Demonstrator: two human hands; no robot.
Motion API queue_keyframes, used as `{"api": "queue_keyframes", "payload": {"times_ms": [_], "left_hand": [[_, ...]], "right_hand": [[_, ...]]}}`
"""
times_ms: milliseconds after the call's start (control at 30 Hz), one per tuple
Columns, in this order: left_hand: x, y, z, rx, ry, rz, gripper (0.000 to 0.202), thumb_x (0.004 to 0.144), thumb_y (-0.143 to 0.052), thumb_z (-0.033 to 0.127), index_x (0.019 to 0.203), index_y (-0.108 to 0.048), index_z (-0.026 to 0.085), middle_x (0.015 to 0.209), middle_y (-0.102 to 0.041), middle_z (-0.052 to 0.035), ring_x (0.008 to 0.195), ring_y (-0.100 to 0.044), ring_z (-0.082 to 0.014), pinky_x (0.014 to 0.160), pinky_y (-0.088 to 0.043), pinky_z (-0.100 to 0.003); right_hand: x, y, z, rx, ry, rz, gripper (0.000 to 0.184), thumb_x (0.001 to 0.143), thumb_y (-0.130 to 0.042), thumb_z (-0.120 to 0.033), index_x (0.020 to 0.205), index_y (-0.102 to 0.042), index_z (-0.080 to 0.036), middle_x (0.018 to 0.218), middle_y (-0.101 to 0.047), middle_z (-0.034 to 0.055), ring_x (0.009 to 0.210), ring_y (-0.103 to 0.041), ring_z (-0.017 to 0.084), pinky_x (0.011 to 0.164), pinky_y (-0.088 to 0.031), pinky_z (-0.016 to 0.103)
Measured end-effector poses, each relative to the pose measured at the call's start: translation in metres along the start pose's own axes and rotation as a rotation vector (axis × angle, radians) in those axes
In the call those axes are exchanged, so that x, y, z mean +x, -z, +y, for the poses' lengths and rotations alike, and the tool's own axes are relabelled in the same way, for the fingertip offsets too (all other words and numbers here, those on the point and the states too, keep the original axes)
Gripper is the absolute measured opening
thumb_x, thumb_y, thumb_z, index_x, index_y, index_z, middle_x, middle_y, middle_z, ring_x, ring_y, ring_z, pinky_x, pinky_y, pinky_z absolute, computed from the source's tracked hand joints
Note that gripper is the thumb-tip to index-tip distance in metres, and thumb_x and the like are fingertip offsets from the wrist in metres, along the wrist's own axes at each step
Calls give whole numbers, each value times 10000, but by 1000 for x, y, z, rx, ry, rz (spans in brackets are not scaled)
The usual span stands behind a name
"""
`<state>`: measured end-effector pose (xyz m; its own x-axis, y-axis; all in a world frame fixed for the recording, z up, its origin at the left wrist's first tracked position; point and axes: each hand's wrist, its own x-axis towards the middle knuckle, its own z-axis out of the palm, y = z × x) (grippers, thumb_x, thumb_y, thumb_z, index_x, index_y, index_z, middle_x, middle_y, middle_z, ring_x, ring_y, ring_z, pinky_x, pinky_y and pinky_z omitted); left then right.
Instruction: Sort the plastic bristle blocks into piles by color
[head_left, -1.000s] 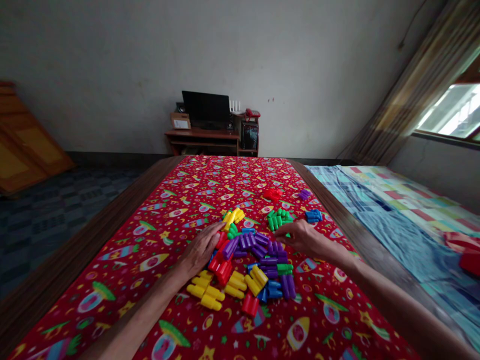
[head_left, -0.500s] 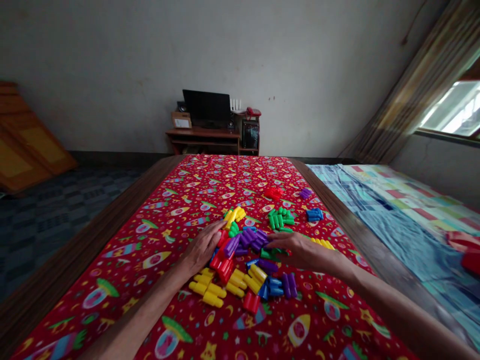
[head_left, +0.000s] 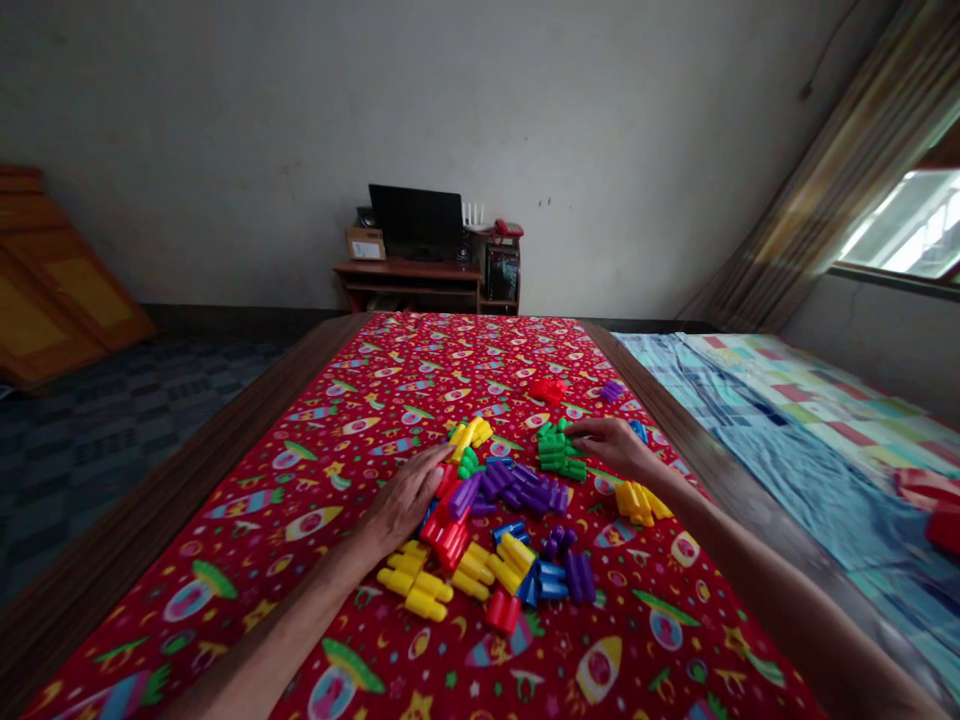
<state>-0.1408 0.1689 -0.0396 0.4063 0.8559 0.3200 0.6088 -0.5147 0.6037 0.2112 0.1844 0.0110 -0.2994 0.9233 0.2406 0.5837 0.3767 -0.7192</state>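
Observation:
My left hand (head_left: 405, 502) lies against the left side of a mixed pile of plastic building blocks, its fingers stretched out and apart. Under its fingertips are red blocks (head_left: 451, 538), with yellow blocks (head_left: 470, 433) just beyond. My right hand (head_left: 611, 443) reaches to a group of green blocks (head_left: 556, 455), fingers extended and touching their right edge; nothing shows gripped in it. Purple blocks (head_left: 517, 485) fill the middle of the pile. Nearer me lie more yellow blocks (head_left: 416, 580), blue blocks (head_left: 551, 580) and a purple block (head_left: 580, 578).
Beyond the right hand, a red group (head_left: 549, 390) and a purple group (head_left: 611, 390) sit apart. Yellow blocks (head_left: 642, 503) lie below the right wrist. A patterned red cloth (head_left: 247, 560) covers the table; a bed (head_left: 795, 400) stands to the right.
My right hand has moved from the pile's right side, where green blocks were under it, forward to the green group. Purple blocks it covered now show. My left hand has stayed put.

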Motion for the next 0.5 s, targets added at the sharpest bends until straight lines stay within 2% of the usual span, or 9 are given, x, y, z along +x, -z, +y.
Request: {"api": "queue_keyframes", "payload": {"times_ms": [67,200,300,500], "left_hand": [[0,0,0,-3,2,2,538,968,-247,431,1336,-524,153,1376,-561,-99,1300,-480,-218,1130,-349,-407],[0,0,0,3,2,6,537,968,-250,431,1339,-524,156,1372,-564,-100,1296,-484,-227,1124,-356,-413],[-1,0,0,9,4,14,536,965,-252,435,1335,-529,164,1367,-569,-94,1294,-487,-233,1119,-365,-415],[0,1,4,-5,35,-1,569,965,-240,448,1337,-519,120,1387,-546,-125,1311,-467,-235,1131,-343,-413]], "right_hand": [[-1,0,2,2,0,2,247,778,-571,-224,940,-742,-148,864,-751,68,757,-697,197,662,-547,285],[-1,2,8,-169,33,85,244,765,-579,-167,940,-749,-168,854,-757,64,754,-701,206,686,-536,296],[-1,0,15,-219,49,102,238,739,-591,-139,910,-753,-175,855,-760,61,750,-708,209,689,-542,290],[-9,-8,12,-208,227,156,226,792,-557,-192,904,-753,-189,941,-755,76,872,-711,228,760,-545,300]]}}
